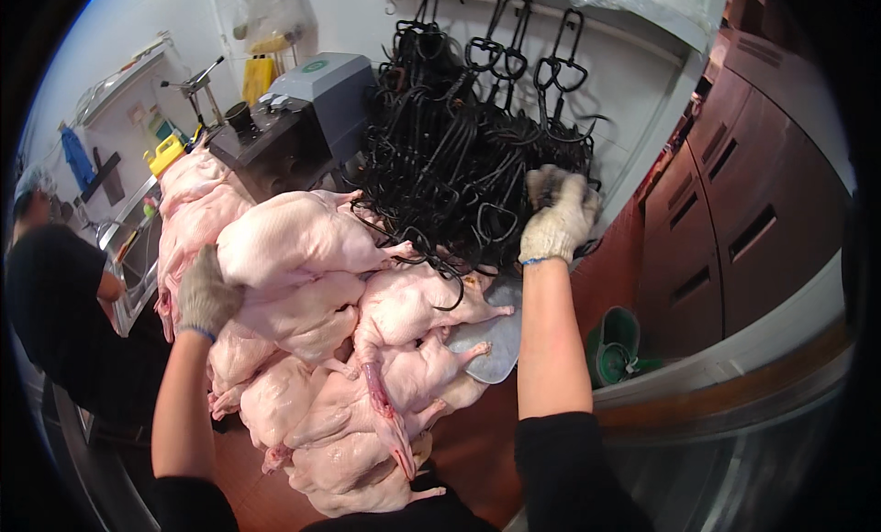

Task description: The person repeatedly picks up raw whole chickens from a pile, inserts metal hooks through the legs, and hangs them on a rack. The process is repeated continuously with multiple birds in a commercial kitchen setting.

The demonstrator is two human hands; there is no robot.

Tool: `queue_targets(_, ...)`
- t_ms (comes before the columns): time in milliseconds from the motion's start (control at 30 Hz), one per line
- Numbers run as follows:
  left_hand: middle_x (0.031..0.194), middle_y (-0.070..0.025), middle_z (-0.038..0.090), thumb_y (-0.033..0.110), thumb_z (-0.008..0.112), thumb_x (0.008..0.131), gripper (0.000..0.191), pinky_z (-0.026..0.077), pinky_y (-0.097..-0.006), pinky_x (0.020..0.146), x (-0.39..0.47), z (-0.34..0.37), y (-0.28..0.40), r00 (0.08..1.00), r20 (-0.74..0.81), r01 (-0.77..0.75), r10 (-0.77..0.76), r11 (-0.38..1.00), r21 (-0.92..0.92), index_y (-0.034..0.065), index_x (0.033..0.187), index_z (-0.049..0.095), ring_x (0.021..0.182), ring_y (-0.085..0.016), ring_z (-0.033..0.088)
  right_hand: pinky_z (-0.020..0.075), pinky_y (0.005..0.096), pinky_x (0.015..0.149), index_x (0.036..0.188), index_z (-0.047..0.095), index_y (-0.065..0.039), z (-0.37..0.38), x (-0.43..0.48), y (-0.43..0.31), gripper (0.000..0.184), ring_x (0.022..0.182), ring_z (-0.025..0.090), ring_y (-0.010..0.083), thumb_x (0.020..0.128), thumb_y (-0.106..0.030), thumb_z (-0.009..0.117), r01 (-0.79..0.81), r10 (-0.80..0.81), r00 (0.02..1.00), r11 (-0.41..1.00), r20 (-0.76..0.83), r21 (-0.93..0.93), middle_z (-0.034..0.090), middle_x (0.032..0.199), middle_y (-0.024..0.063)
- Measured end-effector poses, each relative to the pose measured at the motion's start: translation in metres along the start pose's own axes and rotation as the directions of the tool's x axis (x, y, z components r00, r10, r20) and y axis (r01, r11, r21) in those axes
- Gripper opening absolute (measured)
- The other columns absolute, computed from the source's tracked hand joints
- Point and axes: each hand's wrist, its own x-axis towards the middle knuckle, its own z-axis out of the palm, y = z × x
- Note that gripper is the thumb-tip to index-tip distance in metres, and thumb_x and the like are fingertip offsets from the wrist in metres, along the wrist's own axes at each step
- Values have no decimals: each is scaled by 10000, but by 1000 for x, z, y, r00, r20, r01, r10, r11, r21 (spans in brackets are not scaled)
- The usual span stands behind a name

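Plucked raw ducks [406,305] lie heaped before me on a metal tray [501,353], whose rounded end shows at the right. My left hand [206,295], in a knitted work glove, rests against the left end of an upper duck [296,236]; its fingertips are partly hidden, so its grip is unclear. A dense bunch of black metal hooks [454,140] hangs from a wall rail above the pile. My right hand [561,212], in a stained knitted glove, is at the right edge of the bunch with its fingers curled in. Whether it holds a hook cannot be told.
A grey and black machine [316,112] stands behind the pile, near a yellow jug [165,155]. At far left, a person in black [69,312] stands by a metal sink [141,257]. Brown metal cabinets [729,209] and a green container [614,346] are at the right.
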Motion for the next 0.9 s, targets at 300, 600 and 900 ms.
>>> queue_targets(300,1227,-284,597,415,863,615,940,464,-426,992,-107,28,-16,944,24,330,-329,939,-95,-56,1336,486,1146,-376,596,421,230,433,1107,541,-83,-44,-50,-32,231,641,616,147,997,-285,560,85,-46,985,968,169,-235,658,1035,98)
queue_targets(600,1030,-175,689,303,772,718,512,522,-398,862,-126,63,-22,969,-145,114,-200,883,-455,19,1114,616,954,-343,668,407,181,479,1043,617,-82,-34,-69,-74,145,626,560,91,987,-213,593,115,194,785,888,589,-446,672,938,49)
queue_targets(900,999,-146,709,261,835,687,516,535,-349,840,-153,-71,-48,890,-437,-1,-133,956,-294,10,1101,657,920,-307,697,517,418,582,907,563,-111,-2,-97,-49,222,701,646,323,932,-325,620,976,523,81,-213,849,38,653,839,132)
